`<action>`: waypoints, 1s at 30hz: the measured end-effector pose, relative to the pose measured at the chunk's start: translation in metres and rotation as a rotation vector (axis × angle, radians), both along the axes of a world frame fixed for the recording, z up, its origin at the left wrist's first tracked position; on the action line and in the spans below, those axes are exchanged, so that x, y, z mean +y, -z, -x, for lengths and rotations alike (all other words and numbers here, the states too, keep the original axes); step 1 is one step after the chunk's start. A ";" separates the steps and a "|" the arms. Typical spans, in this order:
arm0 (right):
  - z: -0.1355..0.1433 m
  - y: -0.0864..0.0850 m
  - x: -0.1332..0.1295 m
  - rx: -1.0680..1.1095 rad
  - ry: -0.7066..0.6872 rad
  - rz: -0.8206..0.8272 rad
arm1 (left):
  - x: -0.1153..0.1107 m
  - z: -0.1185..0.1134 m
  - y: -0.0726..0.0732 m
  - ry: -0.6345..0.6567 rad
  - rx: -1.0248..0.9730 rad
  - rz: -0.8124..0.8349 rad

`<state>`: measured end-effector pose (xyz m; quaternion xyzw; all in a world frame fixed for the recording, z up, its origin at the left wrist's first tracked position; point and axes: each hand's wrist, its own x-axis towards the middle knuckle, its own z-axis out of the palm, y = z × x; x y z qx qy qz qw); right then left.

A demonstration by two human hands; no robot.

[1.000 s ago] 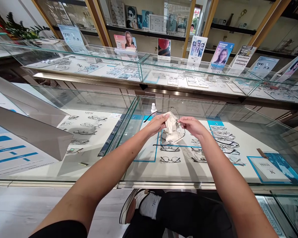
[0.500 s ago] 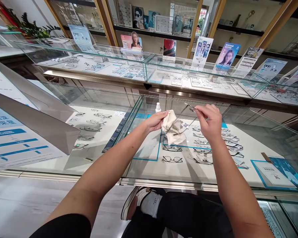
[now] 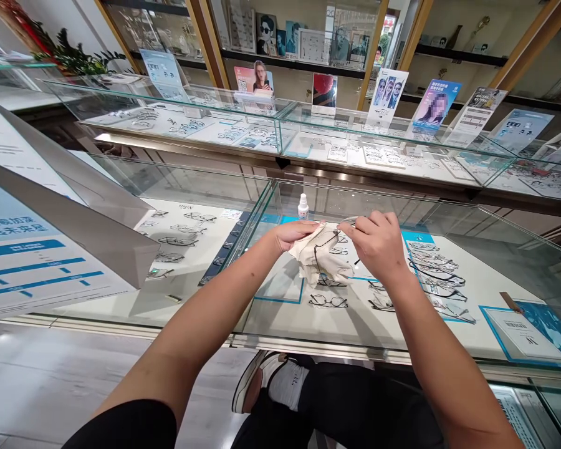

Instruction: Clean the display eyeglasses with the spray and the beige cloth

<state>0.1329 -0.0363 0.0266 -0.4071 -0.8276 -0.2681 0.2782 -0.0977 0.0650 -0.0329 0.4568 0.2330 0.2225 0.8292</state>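
Evidently sharing the load of one light object, two bare hands meet over a glass tabletop (image 3: 271, 321) in an eyewear shop, seen from my distant post through the head camera. The left hand (image 3: 295, 236) has its grip nearly closed, thumb and fingers pinching a cream cloth (image 3: 334, 265) that hangs in loose folds. A thin pair of dark-rimmed glasses (image 3: 326, 242) lies against that cloth, raised above the display; I judge the fabric keeps the left fingers off the frame. The right hand (image 3: 378, 246) has its fingertips drawn together at the upper edge of the glasses, apparently pinching a slender part, a hold I read as steadying without bending. Exactly which part it has, I cannot tell; the fingers hide it.

Behind the left hand stands a white spray bottle (image 3: 303, 206), upright and within easy reach. Beneath the glass, a round-framed pair (image 3: 328, 301) sits facing the front edge, and a column of frames (image 3: 437, 268) runs down the right, spaced, I would guess, so each can be viewed separately. A folded card sign (image 3: 37, 249) stands at the far left, beside the working area, its printed panel angled outward, presumably for passing customers.
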 end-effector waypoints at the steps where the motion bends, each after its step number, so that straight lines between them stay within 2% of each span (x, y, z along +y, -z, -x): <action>1: 0.001 0.001 -0.001 0.000 -0.002 0.009 | -0.001 0.001 -0.001 0.020 -0.004 0.000; 7: 0.004 0.002 -0.002 0.014 -0.008 0.007 | -0.008 0.001 -0.014 0.085 0.011 -0.058; 11: 0.004 0.001 -0.002 0.062 0.003 -0.010 | -0.012 -0.003 -0.022 0.038 0.035 -0.087; 13: 0.003 0.001 -0.003 0.149 0.028 -0.026 | -0.014 -0.007 -0.023 0.009 0.010 -0.088; 16: 0.004 0.001 -0.005 0.394 0.061 0.014 | -0.016 -0.015 -0.023 -0.068 -0.056 -0.096; 20: 0.006 0.006 -0.001 0.851 -0.003 0.318 | -0.021 -0.031 -0.021 -0.250 -0.139 -0.177; 24: 0.004 0.010 0.013 1.229 -0.141 0.660 | -0.028 -0.042 -0.020 -0.345 -0.053 -0.384; 27: -0.001 0.012 0.022 1.376 -0.201 0.814 | -0.030 -0.045 -0.017 -0.347 0.017 -0.529; 30: -0.006 0.016 0.027 1.429 -0.218 0.970 | -0.031 -0.045 -0.014 -0.314 0.062 -0.646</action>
